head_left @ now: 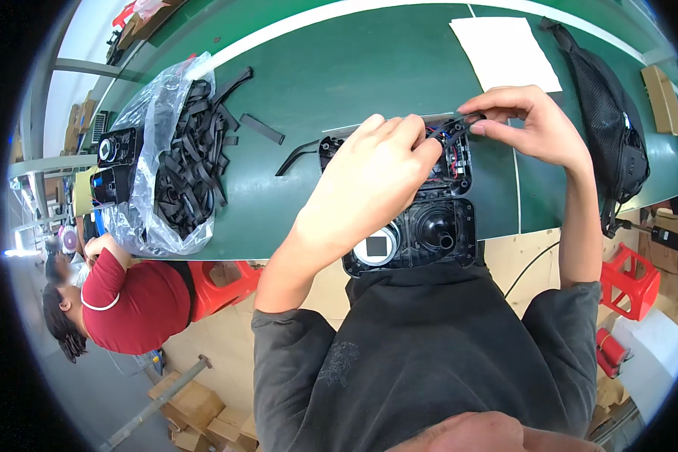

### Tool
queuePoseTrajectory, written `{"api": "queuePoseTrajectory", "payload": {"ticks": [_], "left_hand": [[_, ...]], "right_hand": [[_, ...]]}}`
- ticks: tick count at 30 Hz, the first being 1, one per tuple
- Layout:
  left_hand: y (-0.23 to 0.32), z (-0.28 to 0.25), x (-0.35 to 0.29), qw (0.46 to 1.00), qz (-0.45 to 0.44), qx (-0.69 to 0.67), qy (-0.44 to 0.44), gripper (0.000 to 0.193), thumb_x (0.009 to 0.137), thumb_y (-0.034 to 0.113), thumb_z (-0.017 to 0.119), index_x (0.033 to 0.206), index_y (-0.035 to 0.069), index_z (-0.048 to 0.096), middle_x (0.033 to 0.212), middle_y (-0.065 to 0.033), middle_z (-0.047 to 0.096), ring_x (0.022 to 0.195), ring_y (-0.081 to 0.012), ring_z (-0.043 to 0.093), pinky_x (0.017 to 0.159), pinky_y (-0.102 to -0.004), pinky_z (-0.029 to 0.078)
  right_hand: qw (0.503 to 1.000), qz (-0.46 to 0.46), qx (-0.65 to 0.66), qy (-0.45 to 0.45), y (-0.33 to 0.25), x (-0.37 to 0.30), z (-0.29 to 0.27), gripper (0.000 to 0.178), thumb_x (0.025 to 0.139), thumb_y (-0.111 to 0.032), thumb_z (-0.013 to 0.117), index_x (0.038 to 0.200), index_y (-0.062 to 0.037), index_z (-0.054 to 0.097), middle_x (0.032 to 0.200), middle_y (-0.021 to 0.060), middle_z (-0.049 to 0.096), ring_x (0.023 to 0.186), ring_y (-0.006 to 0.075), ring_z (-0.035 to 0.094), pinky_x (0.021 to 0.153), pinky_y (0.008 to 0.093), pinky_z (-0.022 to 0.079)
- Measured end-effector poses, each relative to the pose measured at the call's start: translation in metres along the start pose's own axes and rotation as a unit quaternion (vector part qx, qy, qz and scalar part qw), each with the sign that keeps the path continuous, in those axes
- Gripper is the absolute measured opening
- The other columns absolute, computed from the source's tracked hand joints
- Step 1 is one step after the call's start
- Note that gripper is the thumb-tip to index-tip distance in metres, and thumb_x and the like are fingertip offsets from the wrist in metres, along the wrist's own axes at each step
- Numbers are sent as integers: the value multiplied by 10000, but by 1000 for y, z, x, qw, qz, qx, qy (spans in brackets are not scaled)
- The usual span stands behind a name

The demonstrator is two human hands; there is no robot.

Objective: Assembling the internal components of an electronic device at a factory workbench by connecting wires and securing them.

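Observation:
An opened black plastic speaker housing lies at the table's near edge. Its far half (463,179) holds a circuit board and coloured wires; the near half (467,226) holds a round cone and a speaker ringed in white (375,247). My left hand (369,177) reaches over the far half, thumb and fingers closed on a black strap (450,134), and hides part of the inside. My right hand (531,124) pinches the same strap's end between thumb and forefinger, just right of the left hand. Another black strap end (297,154) sticks out left of the housing.
A clear plastic bag (147,218) of black straps (184,166) lies on the left, with loose strap pieces (262,128) nearby. White sheets (505,53) and a black bag (606,120) lie right. A person in red (139,305) sits at left; red stools (631,282) stand below.

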State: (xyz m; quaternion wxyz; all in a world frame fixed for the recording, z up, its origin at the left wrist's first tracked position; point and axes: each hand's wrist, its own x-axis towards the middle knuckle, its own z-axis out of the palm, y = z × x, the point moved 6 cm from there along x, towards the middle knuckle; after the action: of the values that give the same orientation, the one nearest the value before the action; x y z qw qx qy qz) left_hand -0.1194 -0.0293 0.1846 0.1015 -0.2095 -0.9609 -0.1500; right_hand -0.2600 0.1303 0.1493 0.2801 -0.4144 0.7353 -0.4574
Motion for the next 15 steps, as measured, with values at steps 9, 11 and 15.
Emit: {"api": "queuePoseTrajectory", "payload": {"ticks": [9,11,15], "left_hand": [[-3,7,5,998,-42,27,-24,95,910,128,748,943,53,701,937,-86,648,820,-290,638,787,-394,510],[-3,5,4,999,-40,23,-10,91,907,120,752,943,54,702,941,-83,654,821,-282,640,779,-386,508],[-5,5,1,999,-46,26,-6,87,903,110,754,941,53,701,937,-78,656,820,-274,643,770,-379,503]], "right_hand": [[988,-130,-84,-4,-1,5,0,226,911,-18,782,1136,-16,788,1013,111,763,929,224,713,850,347,568],[987,-131,-89,1,0,8,2,174,907,-5,775,1081,2,782,1020,123,755,917,250,710,855,350,569],[986,-136,-98,-3,-8,9,3,157,899,6,770,1056,19,765,1015,132,748,922,258,710,858,348,567]]}}
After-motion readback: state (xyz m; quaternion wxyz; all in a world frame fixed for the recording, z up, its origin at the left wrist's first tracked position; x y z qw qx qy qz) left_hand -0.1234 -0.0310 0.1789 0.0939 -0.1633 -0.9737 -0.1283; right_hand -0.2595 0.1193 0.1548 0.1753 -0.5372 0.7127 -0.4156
